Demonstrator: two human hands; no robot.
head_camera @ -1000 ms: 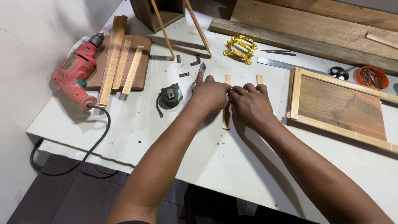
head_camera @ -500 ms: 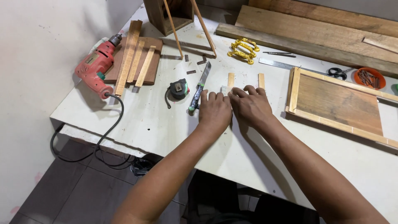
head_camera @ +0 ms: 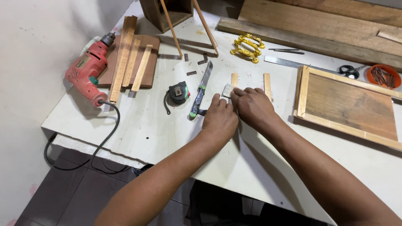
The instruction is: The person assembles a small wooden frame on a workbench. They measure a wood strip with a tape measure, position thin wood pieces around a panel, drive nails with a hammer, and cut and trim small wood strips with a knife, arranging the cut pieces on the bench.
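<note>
left hand [head_camera: 220,119] flat, fingers together, pressing on wood strip [head_camera: 234,79] | right hand [head_camera: 253,106] pinching small grey block [head_camera: 227,90] | knife [head_camera: 201,90] at 9 o'clock

Looks to me like small woodworking shop. My view: scuffed white worktable [head_camera: 138,125] against bare pale wall, dark tiled floor below its near edge. Red corded electric drill [head_camera: 86,71] at left edge beside thin light wood strips on brown board [head_camera: 130,62]. Long rough timber planks [head_camera: 326,25] along far edge. Framed brown wooden panel [head_camera: 347,102] at right edge, orange dish of dark nails [head_camera: 383,75] near far right corner. Black tape measure [head_camera: 179,93] mid-table.
</note>
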